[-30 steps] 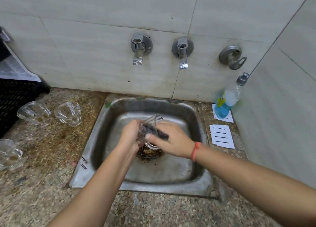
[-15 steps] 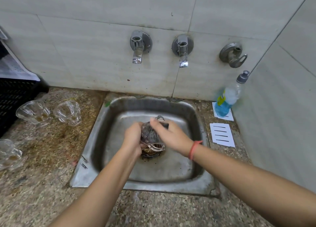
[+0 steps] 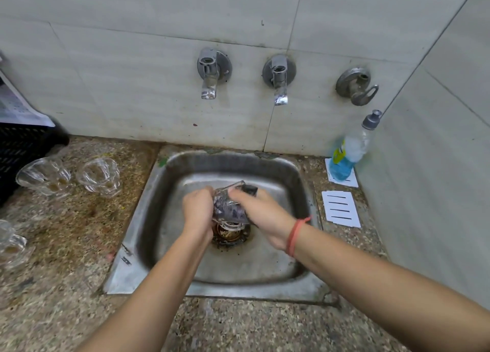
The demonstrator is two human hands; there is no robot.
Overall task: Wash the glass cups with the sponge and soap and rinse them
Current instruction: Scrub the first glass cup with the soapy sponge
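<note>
Over the drain of the steel sink (image 3: 159, 219), my left hand (image 3: 197, 213) grips a clear glass cup (image 3: 229, 209) from its left side. My right hand (image 3: 261, 213) holds a dark sponge (image 3: 249, 190) against the cup; part of the sponge shows through the glass. Two more glass cups lie on the counter at the left (image 3: 43, 176) (image 3: 99, 175), and a third (image 3: 10, 243) sits at the left edge. A soap bottle (image 3: 348, 150) with blue liquid stands at the right by the wall.
Two taps (image 3: 209, 73) (image 3: 278, 78) and a third fitting (image 3: 356, 86) stick out of the tiled wall above the sink; no water is running. A black crate (image 3: 21, 147) stands at the far left. A white slotted soap dish (image 3: 340, 208) lies right of the sink.
The cup has turned in my hands and the sponge has shifted over it; my right hand moved up along the cup and back a little. The cups on the counter stay put.
</note>
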